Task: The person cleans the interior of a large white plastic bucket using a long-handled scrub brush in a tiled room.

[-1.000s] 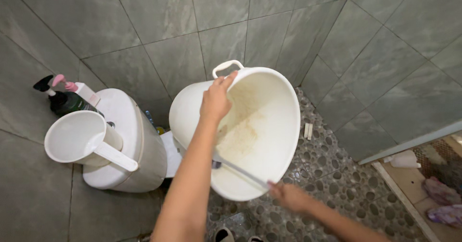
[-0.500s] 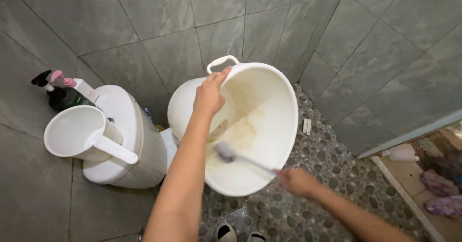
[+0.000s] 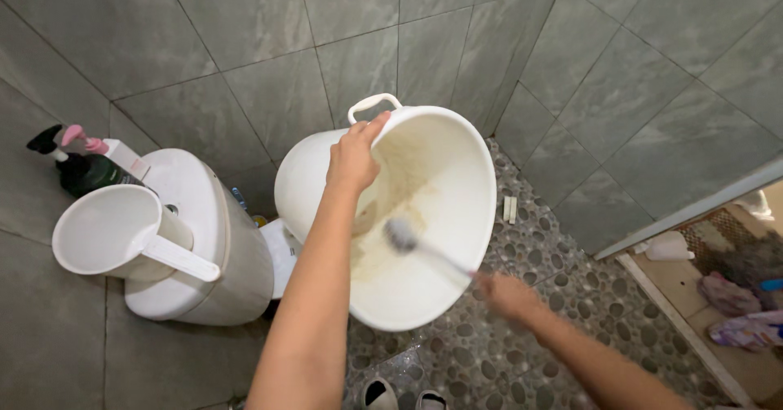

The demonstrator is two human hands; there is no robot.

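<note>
White bucket [image 3: 440,214] tilted, rim gripped by left hand [image 3: 352,159], brush [image 3: 401,236] held inside by right hand [image 3: 507,294], white scoop [image 3: 114,232] rested on toilet tank [image 3: 214,239].

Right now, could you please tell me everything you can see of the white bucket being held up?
The white bucket looks like smooth plastic, round, with a looped handle on its rim. It is tipped so that its mouth faces the camera, held above the pebble floor. Brownish grime coats its inner wall and bottom. The left hand grips its upper rim, and a brush held by the right hand reaches inside.
</note>
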